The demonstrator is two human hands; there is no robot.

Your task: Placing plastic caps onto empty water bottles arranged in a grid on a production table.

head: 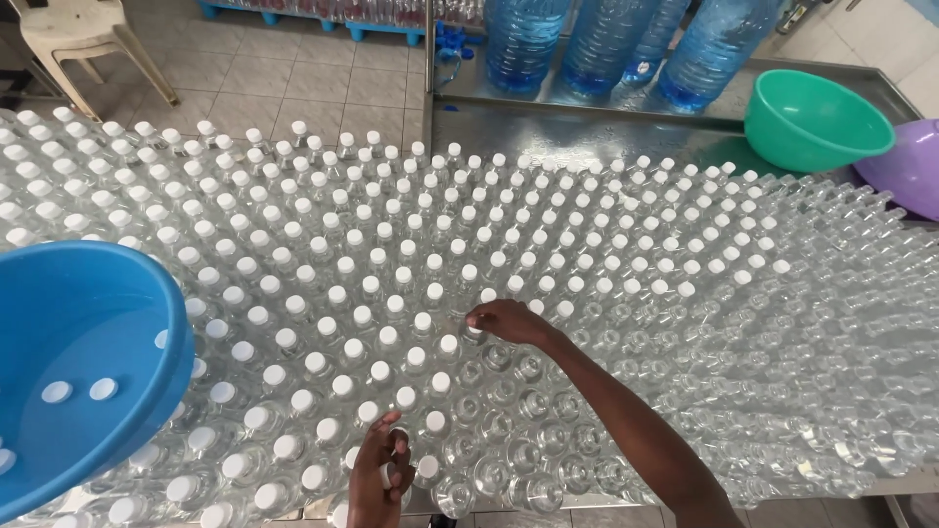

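Observation:
A large field of clear plastic bottles (548, 244) covers the metal table; most on the left and far side wear white caps, while many on the near right stand uncapped (782, 391). My right hand (507, 321) reaches out, its fingers pressed on the mouth of one bottle at the edge of the capped area. My left hand (381, 474) is close to me at the bottom, fingers curled around white caps above the nearest bottles. A blue basin (108, 323) with a few loose white caps sits at my left.
A green bowl (817, 122) and a purple bowl (905, 166) stand at the far right of the table. Large blue water jugs (606, 44) line the back. A white plastic chair (73, 44) stands on the tiled floor at far left.

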